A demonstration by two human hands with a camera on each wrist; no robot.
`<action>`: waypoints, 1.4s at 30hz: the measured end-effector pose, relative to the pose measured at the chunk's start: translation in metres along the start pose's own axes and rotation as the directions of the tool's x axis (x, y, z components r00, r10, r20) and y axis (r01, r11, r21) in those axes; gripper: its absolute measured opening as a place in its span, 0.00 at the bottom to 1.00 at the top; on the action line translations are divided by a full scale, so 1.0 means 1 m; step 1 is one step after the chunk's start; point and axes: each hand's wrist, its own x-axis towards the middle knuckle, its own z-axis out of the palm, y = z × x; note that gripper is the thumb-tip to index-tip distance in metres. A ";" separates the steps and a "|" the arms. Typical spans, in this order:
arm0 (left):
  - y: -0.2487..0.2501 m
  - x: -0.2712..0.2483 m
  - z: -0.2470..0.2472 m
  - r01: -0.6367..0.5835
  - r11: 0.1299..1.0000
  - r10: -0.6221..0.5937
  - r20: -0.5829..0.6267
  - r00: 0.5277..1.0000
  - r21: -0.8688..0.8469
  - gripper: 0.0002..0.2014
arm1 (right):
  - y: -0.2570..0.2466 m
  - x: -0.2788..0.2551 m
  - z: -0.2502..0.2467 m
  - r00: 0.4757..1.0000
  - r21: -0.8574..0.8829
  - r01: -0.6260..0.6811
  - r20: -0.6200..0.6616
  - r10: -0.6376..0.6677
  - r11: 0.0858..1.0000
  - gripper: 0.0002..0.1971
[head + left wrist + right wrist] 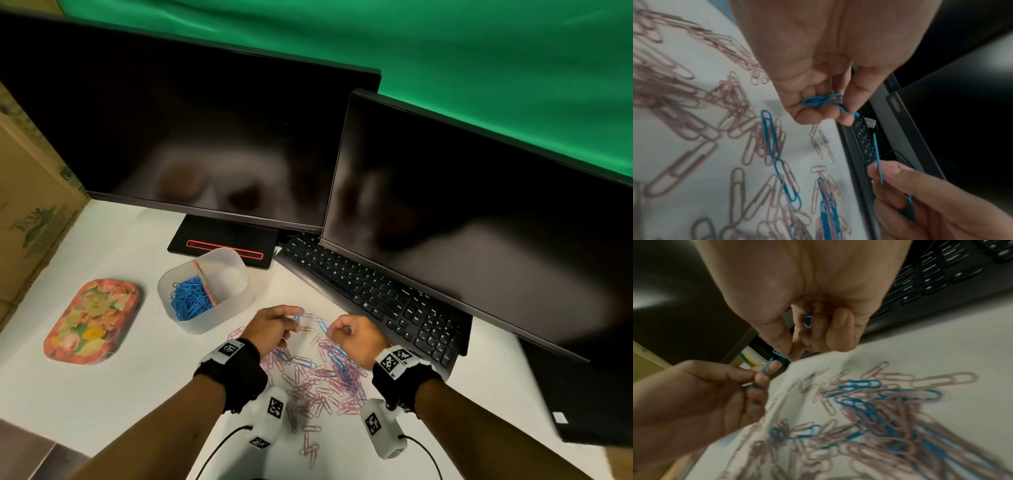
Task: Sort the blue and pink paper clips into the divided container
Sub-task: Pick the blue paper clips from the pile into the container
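From the head view, my left hand (274,325) and my right hand (356,337) are hovering close together over the scattered pile of clips (318,373) on the white table (120,394), each with fingers curled in. Beyond my left hand the divided container (205,289) is sitting, with blue clips (190,298) filling its left compartment (the right one is looking bare from here). A keyboard (370,291) is lying just past my right hand.

In the left wrist view, my left hand (818,65) is pinching a small bunch of blue clips (822,100) between thumb and curled fingertips, and my right hand (931,203) below it is gripping a blue clip (878,159) upright.

In the right wrist view, my right hand (803,296) is pinching a blue clip (780,353) at thumb and forefinger, another one (808,322) tucked under the curled fingers; my left hand (694,399) is nearly touching it.
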 end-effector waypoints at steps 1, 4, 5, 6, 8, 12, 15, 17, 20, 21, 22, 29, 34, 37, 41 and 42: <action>0.003 -0.005 0.000 0.022 0.996 -0.022 -0.001 1.000 -0.083 0.13 | -0.005 -0.001 0.002 1.000 0.045 0.008 0.008 -0.008 0.999 0.11; 0.008 -0.018 0.000 0.082 0.934 -0.071 0.043 0.997 -0.348 0.13 | -0.028 -0.004 0.011 0.999 0.075 0.034 0.025 -0.036 0.997 0.11; 0.009 -0.022 0.000 0.100 0.903 -0.085 0.054 0.995 -0.417 0.13 | -0.035 -0.005 0.015 0.999 0.056 0.046 0.024 -0.047 0.997 0.10; 0.010 -0.025 -0.001 0.113 0.874 -0.096 0.060 0.994 -0.472 0.12 | -0.044 -0.005 0.019 0.998 0.039 0.062 0.012 -0.062 0.997 0.10; 0.010 -0.030 -0.002 0.131 0.833 -0.120 0.056 0.991 -0.538 0.16 | -0.061 -0.006 0.024 0.997 0.026 0.073 0.015 -0.074 0.997 0.08; 0.012 -0.036 -0.008 0.152 0.704 -0.154 0.059 0.986 -0.694 0.23 | -0.092 -0.009 0.034 0.993 -0.035 0.114 0.043 -0.112 0.993 0.07; 0.019 -0.043 -0.011 0.146 0.620 -0.146 0.070 0.987 -0.771 0.21 | -0.112 -0.010 0.035 0.982 -0.097 0.183 0.058 -0.178 0.978 0.16; 0.025 -0.047 -0.014 0.142 0.593 -0.127 0.082 0.989 -0.793 0.22 | -0.122 -0.012 0.037 0.977 -0.060 0.207 0.056 -0.204 0.976 0.17; 0.032 -0.051 -0.024 0.130 0.589 -0.121 0.072 0.990 -0.798 0.23 | -0.131 -0.013 0.038 0.972 0.077 0.234 0.009 -0.235 0.969 0.17; 0.033 -0.051 -0.030 0.124 0.584 -0.126 0.061 0.990 -0.802 0.22 | -0.132 -0.012 0.036 0.970 0.124 0.241 -0.012 -0.241 0.963 0.17; 0.033 -0.050 -0.035 0.113 0.571 -0.135 0.043 0.990 -0.813 0.22 | -0.134 -0.011 0.033 0.967 0.141 0.253 -0.050 -0.249 0.957 0.17; 0.052 -0.050 -0.103 -0.050 0.531 -0.092 -0.116 0.989 -0.846 0.20 | -0.099 -0.010 0.001 0.965 0.206 0.217 -0.191 -0.178 0.954 0.20; 0.061 -0.044 -0.132 -0.082 0.593 -0.216 -0.257 0.942 -0.801 0.19 | -0.045 -0.020 -0.004 0.984 0.172 0.087 -0.168 -0.058 0.981 0.16; 0.065 -0.045 -0.126 -0.079 0.703 -0.209 -0.312 0.927 -0.707 0.22 | -0.017 -0.025 -0.001 0.991 0.084 0.007 -0.131 0.004 0.996 0.16; 0.060 -0.043 -0.114 -0.160 0.935 -0.028 -0.515 0.856 -0.316 0.14 | 0.002 -0.031 0.008 0.990 -0.102 -0.037 -0.136 0.023 0.994 0.10; 0.054 -0.043 -0.108 -0.206 0.964 0.083 -0.547 0.833 -0.167 0.13 | 0.002 -0.031 0.012 0.992 -0.168 -0.027 -0.126 0.006 0.985 0.10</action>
